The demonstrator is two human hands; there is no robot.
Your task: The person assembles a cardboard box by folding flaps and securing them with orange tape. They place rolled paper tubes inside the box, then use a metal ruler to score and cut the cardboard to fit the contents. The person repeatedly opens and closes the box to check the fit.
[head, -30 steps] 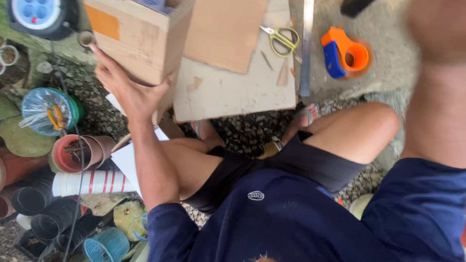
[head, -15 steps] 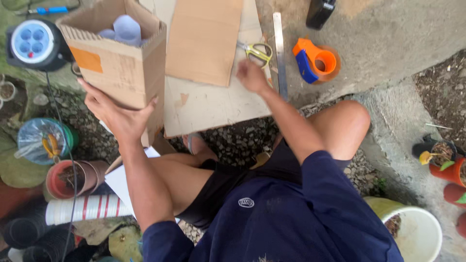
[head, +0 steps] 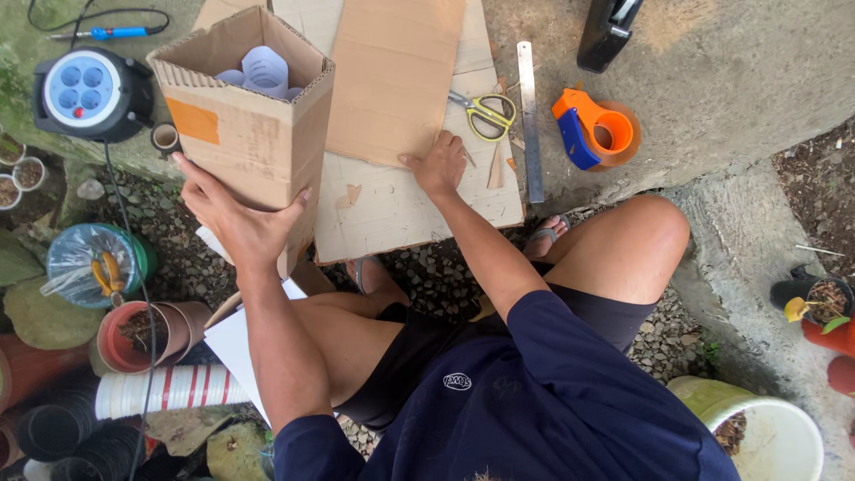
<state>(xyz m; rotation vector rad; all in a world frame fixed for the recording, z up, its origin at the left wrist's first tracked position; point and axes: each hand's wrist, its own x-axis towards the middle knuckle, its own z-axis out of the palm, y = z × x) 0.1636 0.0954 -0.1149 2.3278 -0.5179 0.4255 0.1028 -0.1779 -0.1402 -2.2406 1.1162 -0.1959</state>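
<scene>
My left hand (head: 239, 224) grips the near lower side of an open cardboard box (head: 254, 125), held upright, with rolled pale paper (head: 263, 71) inside. My right hand (head: 438, 164) rests with fingers spread on the near edge of a brown cardboard sheet (head: 392, 71). That sheet lies on a larger pale cardboard board (head: 401, 200) on the concrete. Yellow-handled scissors (head: 485, 114) lie just right of my right hand, beside a metal ruler (head: 529, 120).
An orange and blue tape dispenser (head: 590, 132) and a black object (head: 608, 32) sit on the concrete to the right. A cable reel (head: 86, 93), pots (head: 138, 334), a striped roll (head: 169, 390) and a white bucket (head: 770, 436) surround my knees on the gravel.
My right hand has moved from the scissors down to the near edge of the brown sheet. The box in my left hand has shifted right and looks more upright. The view has steadied.
</scene>
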